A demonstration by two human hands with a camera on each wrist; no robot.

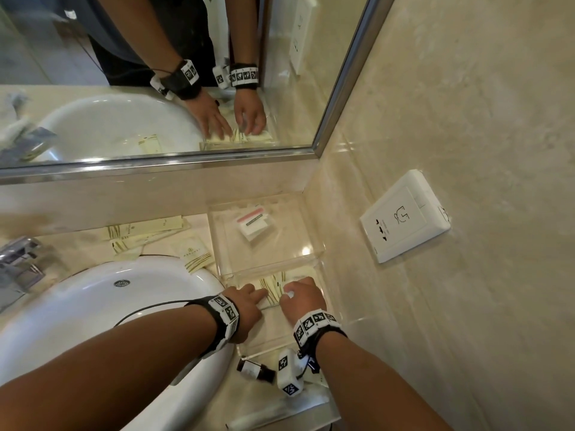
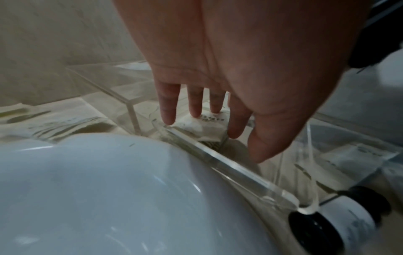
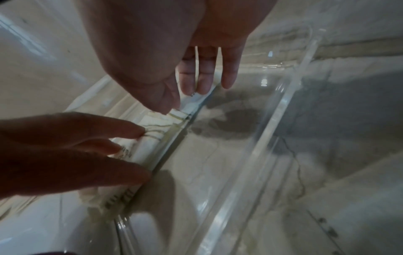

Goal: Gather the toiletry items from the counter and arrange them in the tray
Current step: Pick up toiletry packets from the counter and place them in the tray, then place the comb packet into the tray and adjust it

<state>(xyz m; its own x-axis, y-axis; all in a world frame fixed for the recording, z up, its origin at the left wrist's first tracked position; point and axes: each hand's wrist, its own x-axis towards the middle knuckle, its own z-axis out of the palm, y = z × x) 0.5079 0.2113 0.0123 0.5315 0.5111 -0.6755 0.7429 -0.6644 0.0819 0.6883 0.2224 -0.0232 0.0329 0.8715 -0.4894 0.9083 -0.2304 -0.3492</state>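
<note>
Toiletry sachets (image 1: 273, 289), cream with gold stripes, lie flat in the near compartment of the clear acrylic tray (image 1: 314, 244) set in the corner of the table (image 1: 40, 241) beside the white sink (image 1: 93, 309). Both hands are down in that compartment: the left hand (image 1: 249, 303) lays straight, spread fingers (image 2: 169, 110) on the sachets, while the right hand (image 1: 303, 297) presses its extended fingers (image 3: 205, 75) on their far edge, neither one curled round anything. The step looks to be squaring the packets against the tray's divider. A red-topped white packet (image 1: 253, 225) sits in the far compartment. More sachets (image 1: 146, 233) wait on the table behind the sink, and a small dark bottle (image 1: 255, 370) lies just outside the tray's near wall. The next move would likely call for lifting one hand away to fetch those.
</note>
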